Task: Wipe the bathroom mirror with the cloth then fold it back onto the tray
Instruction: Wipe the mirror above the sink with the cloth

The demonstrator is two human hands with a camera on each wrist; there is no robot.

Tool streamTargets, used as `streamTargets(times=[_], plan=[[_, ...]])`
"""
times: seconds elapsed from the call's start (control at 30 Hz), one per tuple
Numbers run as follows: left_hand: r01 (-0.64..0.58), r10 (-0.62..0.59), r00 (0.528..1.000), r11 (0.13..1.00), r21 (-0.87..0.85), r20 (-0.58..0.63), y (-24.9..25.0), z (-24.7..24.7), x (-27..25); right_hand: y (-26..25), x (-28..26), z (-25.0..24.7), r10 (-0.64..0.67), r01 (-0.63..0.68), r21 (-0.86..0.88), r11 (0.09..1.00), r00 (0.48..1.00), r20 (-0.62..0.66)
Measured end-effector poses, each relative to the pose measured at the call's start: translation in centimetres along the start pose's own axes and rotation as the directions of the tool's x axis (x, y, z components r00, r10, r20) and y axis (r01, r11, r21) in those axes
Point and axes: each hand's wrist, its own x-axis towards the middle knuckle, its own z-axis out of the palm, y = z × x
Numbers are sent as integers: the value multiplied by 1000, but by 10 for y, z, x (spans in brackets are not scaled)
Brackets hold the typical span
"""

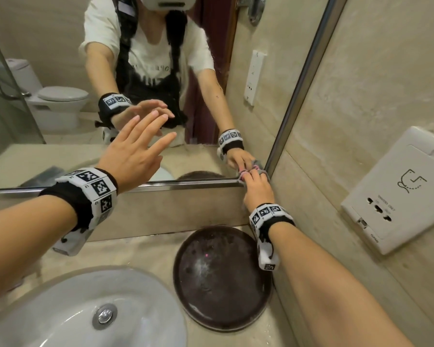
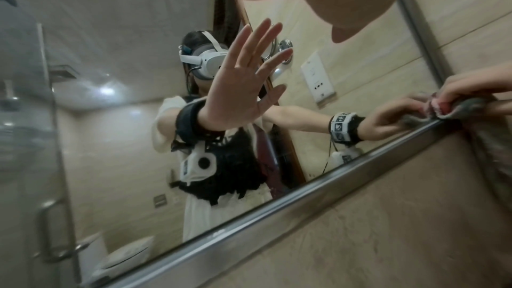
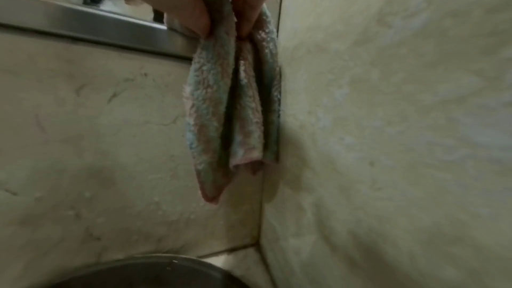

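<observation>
The mirror fills the wall ahead, above a steel bottom frame. My right hand grips a bunched grey and pink cloth against the mirror's lower right corner. In the right wrist view the cloth hangs in folds from my fingers along the wall corner. My left hand is open, its fingers spread close to the glass; whether they touch it I cannot tell. The round dark tray lies on the counter under my right wrist, with nothing on it.
A white sink sits at the lower left of the counter. The tiled side wall carries a white socket plate just right of my right arm. The tray's rim shows below the hanging cloth.
</observation>
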Motion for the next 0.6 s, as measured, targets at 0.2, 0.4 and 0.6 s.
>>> streamTargets(times=[0.2, 0.4, 0.6], plan=[[33, -33, 999, 999, 0, 5, -8, -11, -2, -44, 23, -31, -77, 145, 196, 970, 945, -319], [121, -121, 993, 992, -36, 6, -22, -32, 1, -105, 93, -138, -36, 176, 152, 972, 761, -648], [140, -140, 990, 989, -48, 2, -29, -46, 0, -116, 106, -176, -79, 119, 21, 993, 772, -631]])
